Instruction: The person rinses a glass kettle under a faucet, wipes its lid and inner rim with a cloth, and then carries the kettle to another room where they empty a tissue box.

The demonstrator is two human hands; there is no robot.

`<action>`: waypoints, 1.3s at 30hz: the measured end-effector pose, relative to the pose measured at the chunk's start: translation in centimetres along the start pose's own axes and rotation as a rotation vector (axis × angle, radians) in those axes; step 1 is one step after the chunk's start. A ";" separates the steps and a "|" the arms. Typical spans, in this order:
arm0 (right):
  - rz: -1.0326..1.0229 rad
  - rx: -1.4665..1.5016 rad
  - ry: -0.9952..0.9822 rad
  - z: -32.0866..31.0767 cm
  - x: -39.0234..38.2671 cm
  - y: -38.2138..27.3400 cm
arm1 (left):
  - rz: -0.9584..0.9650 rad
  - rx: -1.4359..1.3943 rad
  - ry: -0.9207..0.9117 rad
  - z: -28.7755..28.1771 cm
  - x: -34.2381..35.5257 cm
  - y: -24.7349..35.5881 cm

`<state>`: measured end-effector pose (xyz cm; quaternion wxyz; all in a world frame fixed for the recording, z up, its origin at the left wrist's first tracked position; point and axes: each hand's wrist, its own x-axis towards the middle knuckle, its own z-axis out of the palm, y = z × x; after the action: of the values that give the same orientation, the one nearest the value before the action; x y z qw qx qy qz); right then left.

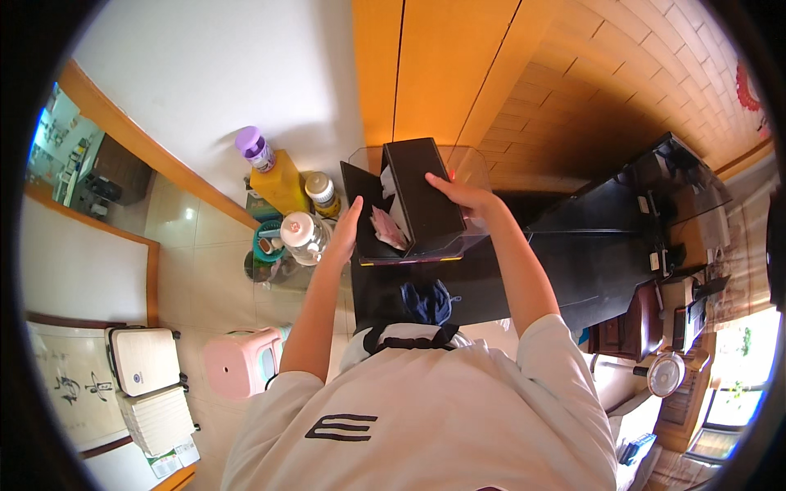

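Observation:
A black box stands between my two hands, with an open gap on its left side. Inside the gap I see white paper and a pinkish packet. My left hand grips the left panel of the box, its thumb pointing up along the edge. On the opposite side, my right hand holds the box with the thumb laid over its dark face; the other fingers are mostly hidden. Around and behind the box shows a clear plastic container. Nearer to me, a dark blue zipped pouch lies on the black cabinet top.
Left of the box stand a clear jar with a pink lid, a white-capped canister, a yellow container and a purple-capped bottle. A pink stool and a cream suitcase are on the floor. A television stands right.

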<state>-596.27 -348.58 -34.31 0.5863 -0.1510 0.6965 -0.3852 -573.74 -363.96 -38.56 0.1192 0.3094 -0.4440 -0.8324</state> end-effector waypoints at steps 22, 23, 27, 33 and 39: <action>-0.022 0.097 0.178 -5.6 -3.2 1.9 | 0.835 1.510 0.295 3.8 0.8 -0.6; -0.022 0.097 0.186 -5.7 -3.2 2.0 | 0.871 1.430 0.150 4.6 0.1 -0.6; -0.032 0.096 0.220 -4.9 -3.6 1.6 | 0.939 1.657 -0.142 5.8 -2.4 -2.6; -0.005 0.078 0.169 -5.5 -3.3 1.5 | 0.950 1.766 -0.148 4.4 -0.6 -5.6; -0.002 0.075 0.198 -6.2 -5.5 1.8 | 1.007 1.655 -0.246 4.1 -1.5 -6.6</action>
<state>-600.18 -341.52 -31.63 0.5193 -0.0909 0.7361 -0.4246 -574.64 -356.73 -41.64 0.1588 -0.0198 -0.9778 -0.1356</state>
